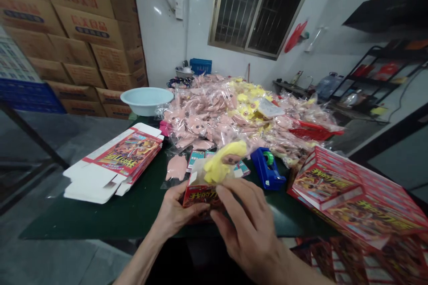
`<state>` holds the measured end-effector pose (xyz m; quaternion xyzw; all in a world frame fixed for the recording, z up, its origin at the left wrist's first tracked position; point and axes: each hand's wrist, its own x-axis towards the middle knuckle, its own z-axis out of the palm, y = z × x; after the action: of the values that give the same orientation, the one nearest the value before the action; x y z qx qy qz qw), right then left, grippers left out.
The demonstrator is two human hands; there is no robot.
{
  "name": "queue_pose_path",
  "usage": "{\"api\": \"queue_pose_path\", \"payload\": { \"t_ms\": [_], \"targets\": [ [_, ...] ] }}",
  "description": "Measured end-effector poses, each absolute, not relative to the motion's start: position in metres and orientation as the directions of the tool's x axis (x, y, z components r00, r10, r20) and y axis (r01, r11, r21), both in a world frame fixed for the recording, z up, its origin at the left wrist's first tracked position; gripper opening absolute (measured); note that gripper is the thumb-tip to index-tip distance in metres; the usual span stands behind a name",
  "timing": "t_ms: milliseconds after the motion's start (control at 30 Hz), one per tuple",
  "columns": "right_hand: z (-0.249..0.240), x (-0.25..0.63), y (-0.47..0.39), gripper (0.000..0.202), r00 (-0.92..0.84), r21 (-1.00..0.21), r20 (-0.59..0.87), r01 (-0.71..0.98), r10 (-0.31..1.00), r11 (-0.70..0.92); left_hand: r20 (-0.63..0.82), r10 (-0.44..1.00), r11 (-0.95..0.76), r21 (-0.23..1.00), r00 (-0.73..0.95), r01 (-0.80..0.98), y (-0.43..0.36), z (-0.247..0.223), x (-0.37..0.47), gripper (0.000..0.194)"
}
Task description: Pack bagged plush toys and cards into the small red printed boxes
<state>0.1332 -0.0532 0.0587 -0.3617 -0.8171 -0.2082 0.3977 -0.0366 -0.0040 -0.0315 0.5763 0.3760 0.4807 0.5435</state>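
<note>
A small red printed box (200, 198) with its top flaps up stands upright in front of me. My left hand (177, 209) is closed round its left side, with the thumb across the front. Sticking out of the box's top is a yellow plush toy (224, 160) with a brown face patch, in clear wrapping. My right hand (245, 220) is bent against the right side and front rim, its fingertips just under the toy; some of its grip is hidden. Behind the box lie teal printed cards (196, 159) and a flat pink bagged toy (176, 168).
A heap of bagged pink and yellow toys (214, 113) covers the table's back. A blue tape dispenser (269, 169) stands right of my hands. Flattened box blanks (123, 156) lie left, and stacked red boxes (354, 200) stand right. A light blue basin (147, 100) sits back left.
</note>
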Motion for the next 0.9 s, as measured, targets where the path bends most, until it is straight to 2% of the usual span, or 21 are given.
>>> {"api": "queue_pose_path", "payload": {
  "t_ms": [100,233,433,567,633,733,833,900],
  "targets": [
    [0.046,0.122,-0.043,0.032,-0.434,0.053,0.775,0.769,0.459,0.638,0.184,0.945,-0.176,0.983,0.271,-0.056,-0.004,-0.034,-0.039,0.039],
    [0.050,0.118,-0.041,0.034,-0.514,0.065,0.729,0.710,0.453,0.701,0.178,0.945,-0.171,0.984,0.274,-0.049,-0.007,-0.033,-0.042,0.045],
    [0.059,0.112,-0.052,0.037,-0.544,-0.113,0.571,0.690,0.615,0.715,0.142,0.938,-0.126,0.990,0.316,-0.069,-0.011,-0.023,-0.044,0.036],
    [0.060,0.107,-0.044,0.035,-0.553,-0.172,0.465,0.710,0.691,0.683,0.163,0.942,-0.138,0.985,0.295,-0.104,-0.008,-0.025,-0.045,0.031],
    [0.063,0.110,-0.043,0.027,-0.552,-0.192,0.513,0.673,0.657,0.715,0.158,0.947,-0.127,0.984,0.281,-0.127,-0.006,-0.027,-0.044,0.033],
    [0.068,0.123,-0.048,0.024,-0.439,-0.144,0.745,0.630,0.503,0.763,0.124,0.954,-0.084,0.984,0.274,-0.155,-0.004,-0.030,-0.043,0.039],
    [0.067,0.137,-0.049,0.038,-0.233,-0.122,0.874,0.745,0.427,0.656,0.091,0.948,-0.044,0.987,0.306,-0.157,-0.004,-0.029,-0.042,0.046],
    [0.065,0.142,-0.043,0.036,-0.176,-0.162,0.866,0.787,0.468,0.595,0.130,0.947,-0.095,0.987,0.295,-0.131,-0.005,-0.026,-0.042,0.050]
  ]
}}
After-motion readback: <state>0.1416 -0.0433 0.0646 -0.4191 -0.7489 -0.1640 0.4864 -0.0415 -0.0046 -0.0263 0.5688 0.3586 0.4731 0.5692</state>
